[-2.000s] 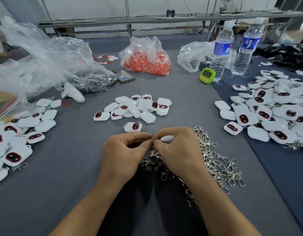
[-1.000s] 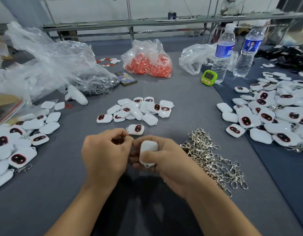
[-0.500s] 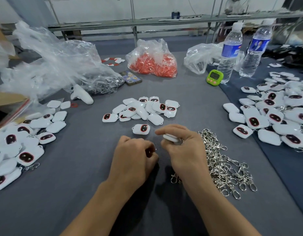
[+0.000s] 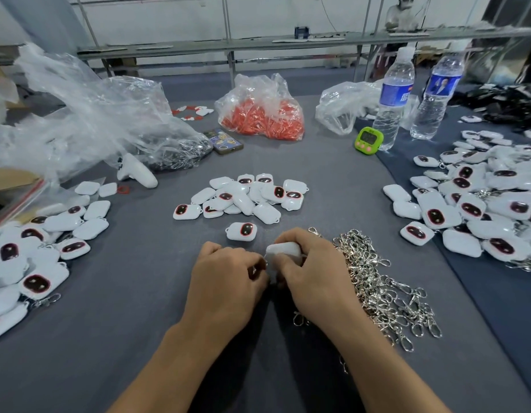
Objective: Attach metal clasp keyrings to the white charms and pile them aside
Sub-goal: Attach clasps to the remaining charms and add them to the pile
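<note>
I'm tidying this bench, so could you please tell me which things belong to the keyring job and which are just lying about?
Job: held charm, middle charms, clasps, left pile, right pile.
Lying about: timer, bottles, phone, orange bag.

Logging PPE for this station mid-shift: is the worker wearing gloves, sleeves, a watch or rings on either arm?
No. The left hand and right hand are bare, no gloves. The left forearm and right forearm are uncovered down to the frame's bottom edge, so no sleeve shows. No watch, bracelet or ring is visible on the parts that show.
</note>
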{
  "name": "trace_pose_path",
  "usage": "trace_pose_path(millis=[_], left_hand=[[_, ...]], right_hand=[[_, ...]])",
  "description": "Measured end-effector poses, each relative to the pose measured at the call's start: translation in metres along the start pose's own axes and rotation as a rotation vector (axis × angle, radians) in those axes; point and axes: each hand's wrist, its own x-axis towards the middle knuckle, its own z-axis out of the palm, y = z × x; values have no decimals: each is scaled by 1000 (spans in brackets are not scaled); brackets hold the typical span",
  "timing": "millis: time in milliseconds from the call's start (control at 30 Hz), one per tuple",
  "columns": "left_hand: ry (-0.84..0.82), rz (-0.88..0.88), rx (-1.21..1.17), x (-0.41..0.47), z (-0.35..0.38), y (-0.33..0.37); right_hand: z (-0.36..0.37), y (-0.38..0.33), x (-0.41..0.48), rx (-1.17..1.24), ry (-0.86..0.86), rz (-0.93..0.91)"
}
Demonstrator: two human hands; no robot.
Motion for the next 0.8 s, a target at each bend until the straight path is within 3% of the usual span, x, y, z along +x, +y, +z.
trace_pose_path(millis=[467, 800], left_hand=[[-24, 82, 30, 1, -2, 0], [-88, 36, 68, 0, -2, 0]], right_hand=[[-1, 3, 1, -100, -44, -65], [-8, 5, 7, -69, -118, -49]])
